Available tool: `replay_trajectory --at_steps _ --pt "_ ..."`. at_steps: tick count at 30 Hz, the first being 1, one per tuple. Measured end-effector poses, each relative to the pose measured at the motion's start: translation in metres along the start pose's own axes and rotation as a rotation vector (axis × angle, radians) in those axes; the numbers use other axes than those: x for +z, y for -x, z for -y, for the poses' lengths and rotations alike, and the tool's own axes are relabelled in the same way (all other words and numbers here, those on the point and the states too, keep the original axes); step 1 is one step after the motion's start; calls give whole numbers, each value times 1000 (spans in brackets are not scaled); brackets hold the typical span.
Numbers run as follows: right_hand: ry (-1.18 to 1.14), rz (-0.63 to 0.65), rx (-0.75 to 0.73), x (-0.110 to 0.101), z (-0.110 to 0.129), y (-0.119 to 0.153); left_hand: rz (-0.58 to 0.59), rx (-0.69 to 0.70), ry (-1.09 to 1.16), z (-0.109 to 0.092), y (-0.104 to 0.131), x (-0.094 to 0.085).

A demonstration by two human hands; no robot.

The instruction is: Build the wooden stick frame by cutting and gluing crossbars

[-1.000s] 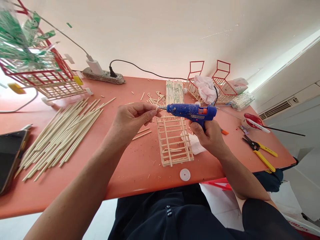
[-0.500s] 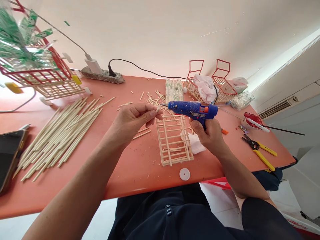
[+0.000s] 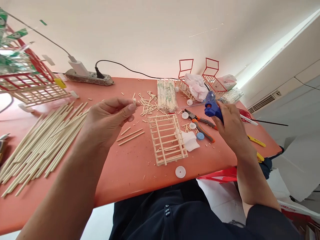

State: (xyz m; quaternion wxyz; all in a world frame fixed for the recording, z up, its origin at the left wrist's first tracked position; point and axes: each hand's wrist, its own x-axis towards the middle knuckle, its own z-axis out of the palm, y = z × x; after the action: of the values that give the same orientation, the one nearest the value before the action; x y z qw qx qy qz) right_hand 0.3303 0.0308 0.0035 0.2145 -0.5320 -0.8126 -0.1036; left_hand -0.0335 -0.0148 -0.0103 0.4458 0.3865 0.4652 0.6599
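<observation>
My left hand (image 3: pixel 108 120) is closed in a pinch on a short piece of wooden stick (image 3: pixel 134 101), held above the table left of the frame. In my right hand (image 3: pixel 231 128) is a blue hot glue gun (image 3: pixel 212 107), its nozzle tilted up and away from me, over the pliers. Between my hands a small open frame of glued wooden sticks (image 3: pixel 168 136) lies on the table, with a few loose sticks showing through its bars. A folded white tissue (image 3: pixel 191 140) touches its right side. A white plastic disc (image 3: pixel 180 172) lies by its near end.
Long wooden sticks (image 3: pixel 50 140) are piled at left. Cut bits (image 3: pixel 149 106) and a packet of sticks (image 3: pixel 167 95) lie behind the frame. Orange-handled pliers (image 3: pixel 203 130) rest at right. A power strip (image 3: pixel 107 80) and red-edged stick carts (image 3: pixel 210 75) stand along the wall.
My right hand has swung the glue gun right, away from the stick piece, turning its nozzle from leftward to away from me. My left hand still pinches the piece. The view has shifted slightly.
</observation>
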Motion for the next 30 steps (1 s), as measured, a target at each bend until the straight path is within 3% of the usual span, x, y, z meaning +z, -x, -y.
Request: replay_trajectory --at_steps 4,9,12,14,17,20,25,30 --pt "103 138 56 22 -30 31 3 -1 30 1 0 -2" --pt "109 272 84 46 -47 49 26 -58 47 8 0 3" --pt "119 273 84 43 -51 51 47 -91 82 11 2 7" --pt "110 206 39 32 -49 47 64 -111 115 12 2 10" --pt "-41 38 -41 9 -24 32 114 -105 145 13 4 13" --pt "-435 -49 -97 -6 29 7 154 -109 147 15 8 16" --pt "-1005 104 -244 8 111 -37 187 -94 131 19 14 20" --pt "-1139 256 -194 21 128 -56 176 -42 195 17 16 24"
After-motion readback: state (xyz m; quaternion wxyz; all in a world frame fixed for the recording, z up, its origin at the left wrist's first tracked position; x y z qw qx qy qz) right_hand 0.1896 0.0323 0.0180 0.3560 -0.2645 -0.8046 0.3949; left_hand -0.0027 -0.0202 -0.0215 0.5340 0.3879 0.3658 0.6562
